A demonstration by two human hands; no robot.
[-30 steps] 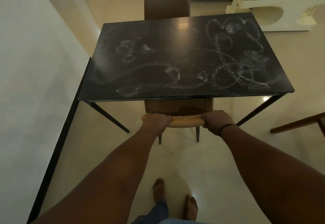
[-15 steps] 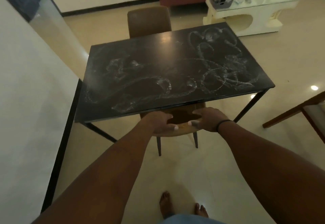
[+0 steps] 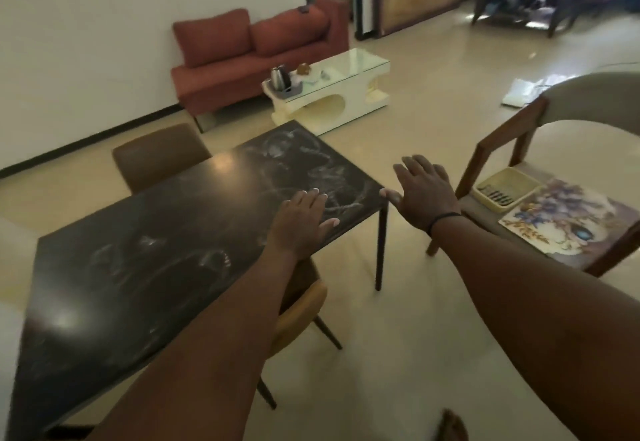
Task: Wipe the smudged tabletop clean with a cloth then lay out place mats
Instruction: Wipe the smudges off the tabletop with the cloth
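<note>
tabletop [image 3: 166,246], dark and glossy, streaked with whitish smudges, thickest toward the far right corner, fainter swirls nearer the middle. no wiping yet, judging by those marks. no cloth in view anywhere.

left hand [image 3: 304,222] flat over the near right edge of the tabletop, fingers straight and slightly spread, holding nothing; touching or hovering just above, cannot tell which. right hand [image 3: 424,194] off the table past its right corner, fingers straight and spread, thumb just beside the corner, empty too.

place mats [image 3: 568,220], a floral stack by the look of it though the count cannot be told, lying flat on the seat of a wooden chair [image 3: 491,149] to the right of the table, long axis running from near left to far right. beside them on the same seat, farther off, a cream tray [image 3: 507,188] with what look like utensils.

key relation: mats to the right of the right hand and a little nearer, well apart from the left hand; right hand clearly the closer one for any reach that way. likely first need, though, a cloth, whereabouts unknown.

elsewhere: brown chair [image 3: 159,155] at the far side, yellow chair [image 3: 304,305] tucked under the near edge, red sofa [image 3: 256,49], cream coffee table [image 3: 343,77] beyond.
</note>
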